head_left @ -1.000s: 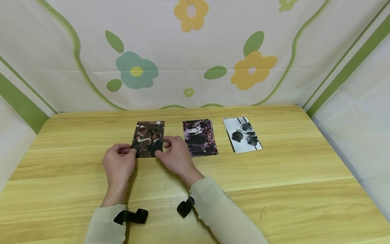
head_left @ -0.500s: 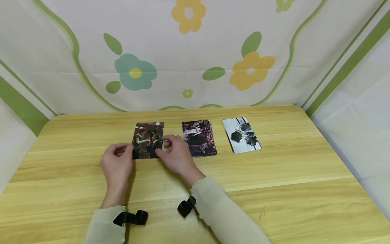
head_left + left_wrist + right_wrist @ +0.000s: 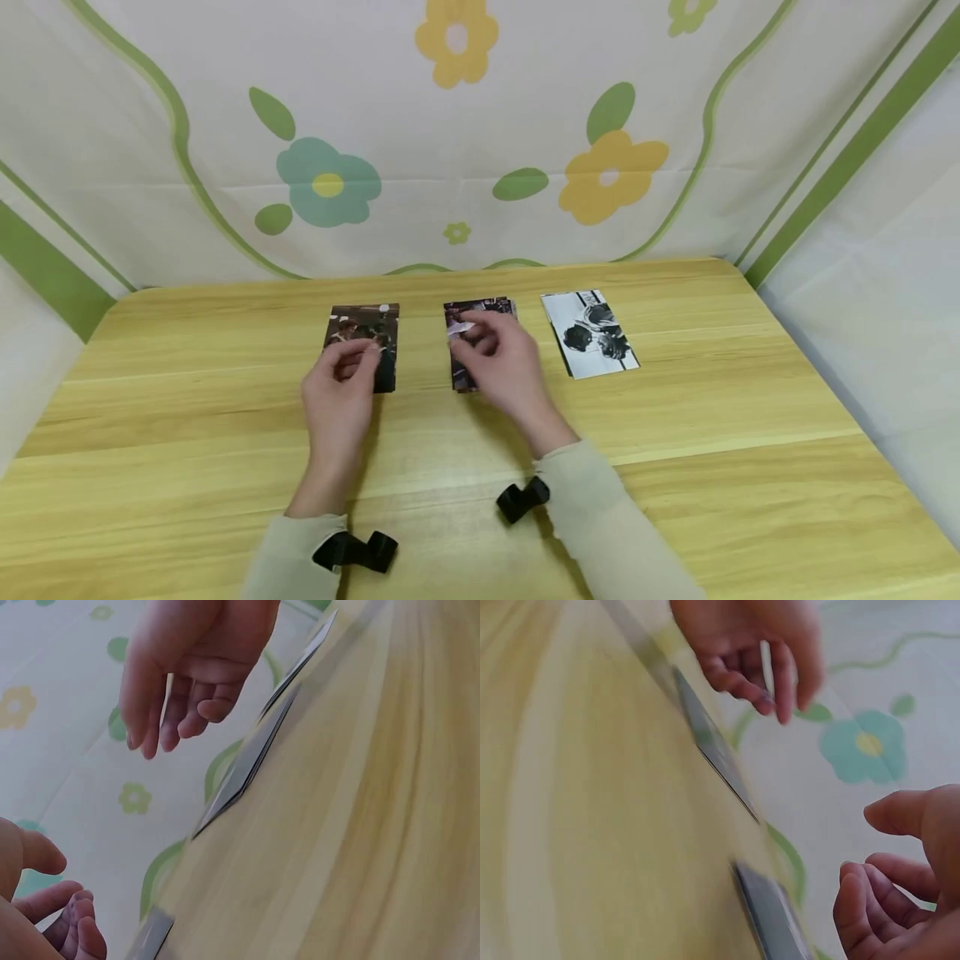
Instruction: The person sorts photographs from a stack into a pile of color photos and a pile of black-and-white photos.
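Note:
Three small piles of photo cards lie in a row on the table. My left hand (image 3: 337,408) hovers over the near part of the left pile (image 3: 367,321), which shows two people in a dark scene. Its fingers are loosely bent, with nothing between them. Above the middle pile (image 3: 480,305) hangs my right hand (image 3: 506,367), thumb and fingers apart and bare in the right wrist view. That hand hides much of the middle pile's dark purple picture. The right pile (image 3: 592,333) has a black-and-white card on top, and neither hand is near it.
The wooden table (image 3: 712,375) has its far edge against a white curtain (image 3: 450,125) with printed flowers. Black wrist straps with mounts (image 3: 356,552) sit on both sleeves, low over the table.
Both hands have left the sides of the left pile. They have risen and moved right, the right hand now over the middle pile. The piles stay in place; the head view shifts slightly.

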`<act>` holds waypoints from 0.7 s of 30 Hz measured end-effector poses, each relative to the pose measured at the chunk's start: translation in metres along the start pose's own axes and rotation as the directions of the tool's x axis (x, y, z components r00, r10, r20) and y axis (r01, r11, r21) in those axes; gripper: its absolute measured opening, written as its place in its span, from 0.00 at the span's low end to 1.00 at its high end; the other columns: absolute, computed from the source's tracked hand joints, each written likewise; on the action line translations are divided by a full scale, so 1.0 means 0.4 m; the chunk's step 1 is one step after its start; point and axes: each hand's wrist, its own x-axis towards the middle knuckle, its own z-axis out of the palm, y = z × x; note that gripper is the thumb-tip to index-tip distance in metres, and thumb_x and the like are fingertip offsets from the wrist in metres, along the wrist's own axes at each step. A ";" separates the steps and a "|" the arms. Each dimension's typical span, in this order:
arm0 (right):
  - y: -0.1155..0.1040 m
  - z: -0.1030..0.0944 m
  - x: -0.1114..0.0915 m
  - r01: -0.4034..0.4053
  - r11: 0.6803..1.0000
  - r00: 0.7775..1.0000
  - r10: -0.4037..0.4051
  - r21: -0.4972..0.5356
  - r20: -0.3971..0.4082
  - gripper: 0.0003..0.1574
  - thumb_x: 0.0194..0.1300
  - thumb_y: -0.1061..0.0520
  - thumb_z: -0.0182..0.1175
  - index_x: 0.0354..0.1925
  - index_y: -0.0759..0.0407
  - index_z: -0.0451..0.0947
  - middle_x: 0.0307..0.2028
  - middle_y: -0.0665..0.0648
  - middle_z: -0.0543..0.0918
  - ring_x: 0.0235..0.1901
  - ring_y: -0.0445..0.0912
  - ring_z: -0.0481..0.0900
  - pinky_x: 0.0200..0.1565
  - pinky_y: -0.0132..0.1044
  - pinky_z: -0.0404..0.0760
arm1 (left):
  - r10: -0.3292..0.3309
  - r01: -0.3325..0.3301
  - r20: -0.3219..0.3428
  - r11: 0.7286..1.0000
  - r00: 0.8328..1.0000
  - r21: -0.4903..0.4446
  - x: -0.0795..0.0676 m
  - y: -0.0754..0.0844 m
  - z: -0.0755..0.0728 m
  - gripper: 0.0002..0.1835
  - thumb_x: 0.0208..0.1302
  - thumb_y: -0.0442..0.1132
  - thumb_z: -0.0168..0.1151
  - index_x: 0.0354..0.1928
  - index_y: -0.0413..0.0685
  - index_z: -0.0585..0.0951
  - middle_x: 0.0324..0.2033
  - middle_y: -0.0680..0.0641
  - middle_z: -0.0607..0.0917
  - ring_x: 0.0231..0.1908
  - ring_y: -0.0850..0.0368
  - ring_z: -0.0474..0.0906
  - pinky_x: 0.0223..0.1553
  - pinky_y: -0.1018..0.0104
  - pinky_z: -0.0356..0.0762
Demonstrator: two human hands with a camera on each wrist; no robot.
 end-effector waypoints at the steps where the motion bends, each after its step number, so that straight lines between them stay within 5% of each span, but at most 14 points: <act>1: 0.006 -0.020 0.000 -0.014 1.000 1.000 0.014 0.008 -0.026 0.28 0.69 0.54 0.73 0.66 0.54 0.82 0.49 0.55 0.85 0.44 0.47 0.83 0.46 0.40 0.86 | 0.004 -0.005 0.029 1.000 1.000 0.005 -0.006 0.001 0.011 0.11 0.76 0.37 0.65 0.54 0.42 0.88 0.42 0.48 0.87 0.40 0.61 0.78 0.40 0.78 0.76; 7: 0.049 -0.108 -0.001 -0.091 0.993 0.984 0.102 0.076 -0.149 0.28 0.70 0.54 0.72 0.66 0.52 0.82 0.52 0.55 0.86 0.47 0.48 0.81 0.44 0.40 0.83 | 0.006 -0.008 0.148 1.000 0.989 0.008 -0.034 0.007 0.066 0.14 0.74 0.34 0.63 0.57 0.42 0.88 0.48 0.40 0.87 0.43 0.58 0.79 0.44 0.75 0.77; 21: 0.089 -0.150 0.013 -0.152 0.985 0.971 0.165 0.085 -0.175 0.28 0.71 0.58 0.70 0.67 0.55 0.81 0.53 0.59 0.85 0.45 0.46 0.78 0.41 0.30 0.79 | 0.011 -0.013 0.169 1.000 0.986 0.008 -0.036 -0.004 0.103 0.12 0.73 0.33 0.64 0.53 0.38 0.88 0.46 0.39 0.89 0.43 0.54 0.81 0.44 0.75 0.77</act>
